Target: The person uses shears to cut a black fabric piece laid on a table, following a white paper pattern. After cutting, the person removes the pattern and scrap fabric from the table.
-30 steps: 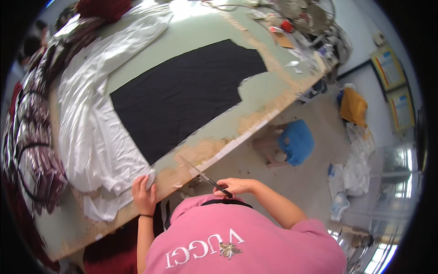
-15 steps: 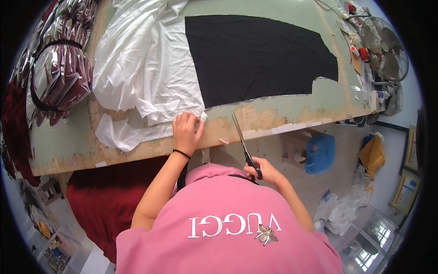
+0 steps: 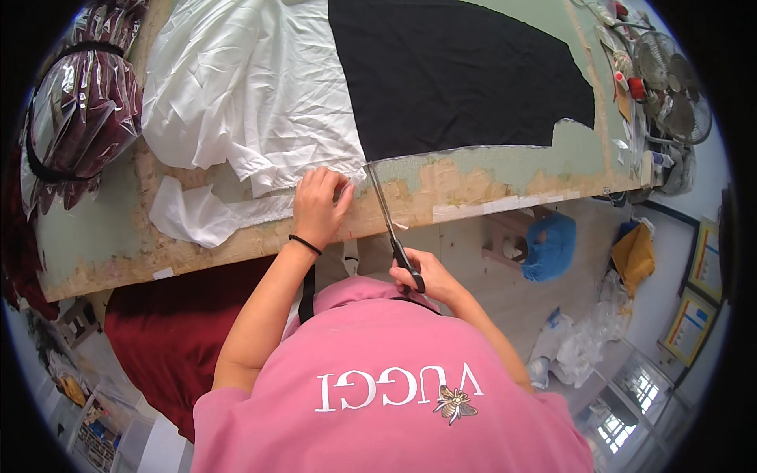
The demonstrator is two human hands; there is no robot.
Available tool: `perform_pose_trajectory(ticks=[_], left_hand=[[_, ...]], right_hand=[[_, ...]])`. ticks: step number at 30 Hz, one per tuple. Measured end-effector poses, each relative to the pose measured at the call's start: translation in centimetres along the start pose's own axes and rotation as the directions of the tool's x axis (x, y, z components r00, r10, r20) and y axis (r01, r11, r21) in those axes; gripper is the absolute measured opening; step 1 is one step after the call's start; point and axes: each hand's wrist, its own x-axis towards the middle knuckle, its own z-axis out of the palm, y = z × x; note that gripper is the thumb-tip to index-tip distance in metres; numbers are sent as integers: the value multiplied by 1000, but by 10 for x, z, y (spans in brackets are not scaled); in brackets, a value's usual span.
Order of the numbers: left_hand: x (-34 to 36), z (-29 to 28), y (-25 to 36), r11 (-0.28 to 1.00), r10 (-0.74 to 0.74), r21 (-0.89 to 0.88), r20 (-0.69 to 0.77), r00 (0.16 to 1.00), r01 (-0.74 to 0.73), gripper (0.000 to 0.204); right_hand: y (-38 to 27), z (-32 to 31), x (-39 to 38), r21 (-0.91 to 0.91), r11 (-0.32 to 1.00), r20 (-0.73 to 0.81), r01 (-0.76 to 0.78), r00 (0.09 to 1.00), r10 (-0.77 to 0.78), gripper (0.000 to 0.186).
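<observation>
Steady the white cloth (image 3: 276, 102) with your left hand (image 3: 317, 209) (finger grip unclear), right hand (image 3: 430, 274) clamped on the scissors (image 3: 393, 232).

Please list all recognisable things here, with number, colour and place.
table: one, pale green, centre
white cloth: one, white, on table
black cloth: one, black, beside it
wrapped bundle: one, maroon, table's left end
red cloth: at least one, red, below table
fan: one, grey, table's right end
stool: one, blue-topped, on floor
plastic bags: uncountable, clear, floor
frames: two, yellow, right wall
scissors: one pair, black-handled, right hand
shirt: one, pink, bottom centre
left hand: one, bare, on white cloth
right hand: one, bare, holding scissors
</observation>
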Motion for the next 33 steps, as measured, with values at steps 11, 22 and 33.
perform_pose_trajectory(ticks=[11, 22, 33], left_hand=[[1, 0, -1, 999, -26, -25, 20, 999, 27, 12], [1, -4, -5, 1000, -16, -19, 32, 999, 16, 13], [0, 3, -14, 997, -30, -66, 112, 993, 38, 13]], right_hand=[[-2, 11, 19, 54, 998, -25, 44, 999, -42, 32], [-14, 12, 21, 82, 996, 42, -30, 999, 27, 34], [-1, 6, 16, -41, 998, 4, 52, 999, -51, 44]])
